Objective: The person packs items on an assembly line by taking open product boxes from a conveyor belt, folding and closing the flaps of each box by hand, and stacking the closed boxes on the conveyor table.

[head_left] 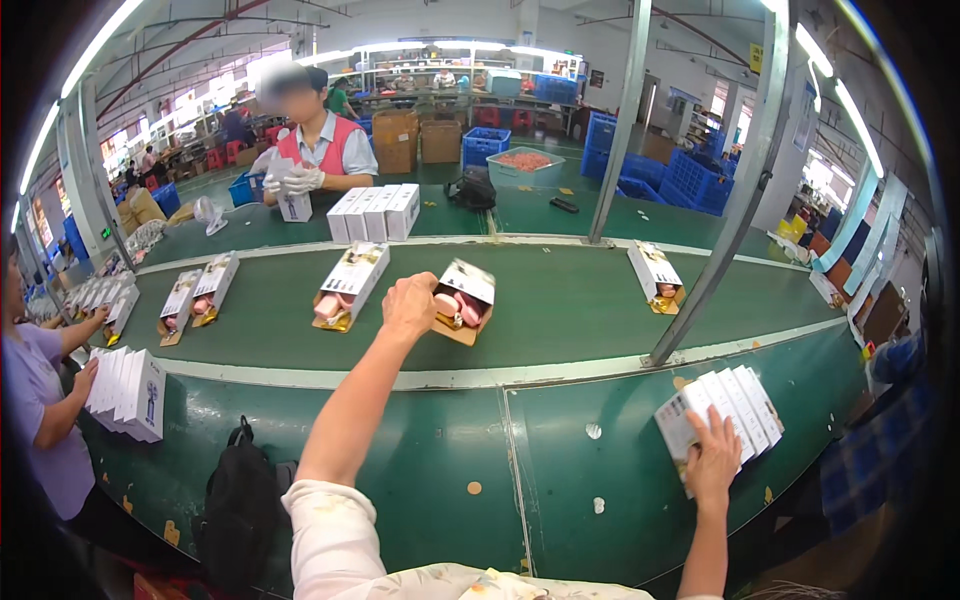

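Note:
My left hand (408, 306) is closed on the side of an open box (468, 282) over the green conveyor belt (560, 300). The box is tilted, its near flap hanging down, with pink rounded items (460, 308) showing inside. At the right of the near table, my right hand (714, 458) grips a white box (676, 428) at the left end of a leaning row of white boxes (745, 410). Its fingers are spread over the box, and its palm side is hidden.
More open boxes (352, 284) lie on the belt to the left, and another box (655, 275) to the right. A metal post (715, 220) rises beside the belt. A black backpack (240, 495) rests on the near table. A co-worker (325, 150) across handles a white box; another person (45, 390) works at left.

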`<state>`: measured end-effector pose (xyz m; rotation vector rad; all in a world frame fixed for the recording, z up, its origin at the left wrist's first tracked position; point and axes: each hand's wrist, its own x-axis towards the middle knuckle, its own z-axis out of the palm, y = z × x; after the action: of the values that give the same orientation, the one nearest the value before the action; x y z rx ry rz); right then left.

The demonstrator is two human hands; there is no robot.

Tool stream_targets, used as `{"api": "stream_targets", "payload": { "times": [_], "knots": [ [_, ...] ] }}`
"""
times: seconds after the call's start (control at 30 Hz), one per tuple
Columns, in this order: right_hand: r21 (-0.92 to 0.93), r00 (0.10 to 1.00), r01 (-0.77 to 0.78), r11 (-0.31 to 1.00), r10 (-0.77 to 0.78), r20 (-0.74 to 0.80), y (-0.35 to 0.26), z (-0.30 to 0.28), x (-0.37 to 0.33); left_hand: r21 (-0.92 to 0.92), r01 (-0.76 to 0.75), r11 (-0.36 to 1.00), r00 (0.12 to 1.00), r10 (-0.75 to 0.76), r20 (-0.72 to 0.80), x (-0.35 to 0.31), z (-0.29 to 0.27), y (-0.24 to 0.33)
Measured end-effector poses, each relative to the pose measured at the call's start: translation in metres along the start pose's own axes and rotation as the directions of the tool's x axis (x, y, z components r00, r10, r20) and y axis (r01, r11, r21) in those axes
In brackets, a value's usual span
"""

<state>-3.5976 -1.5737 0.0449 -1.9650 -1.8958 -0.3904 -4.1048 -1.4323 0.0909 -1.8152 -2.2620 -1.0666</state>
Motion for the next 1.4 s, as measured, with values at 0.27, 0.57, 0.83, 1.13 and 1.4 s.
{"api": "stream_targets", "payload": {
  "times": [0.27,0.57,0.83,1.13,1.4],
  "knots": [
    [-0.117,0.988,-0.154,0.981,0.154,-0.011,0.111,0.030,0.066,0.058,-0.403,0.913,0.883,0.371,0.286,-0.067,-0.141,0.045],
    [0.975,0.804,0.176,0.136,-0.592,-0.063,-0.160,0.000,0.000,-0.038,-0.886,0.463,0.380,0.769,0.514,-0.139,-0.158,0.116],
    [0.934,0.904,-0.253,-0.252,-0.406,0.136,-0.221,0.013,-0.070,-0.822,-0.459,0.337,0.886,0.240,-0.397,-0.205,-0.123,0.088],
    [0.712,0.883,-0.462,-0.529,-0.355,0.309,-0.229,-0.053,-0.075,-0.997,0.047,0.057,0.996,0.078,0.052,-0.288,-0.073,0.083],
    [0.960,0.806,0.157,-0.230,-0.532,-0.259,-0.213,-0.072,-0.055,-0.994,-0.089,0.068,0.994,0.074,-0.084,-0.271,-0.092,0.074]
  ]
}}
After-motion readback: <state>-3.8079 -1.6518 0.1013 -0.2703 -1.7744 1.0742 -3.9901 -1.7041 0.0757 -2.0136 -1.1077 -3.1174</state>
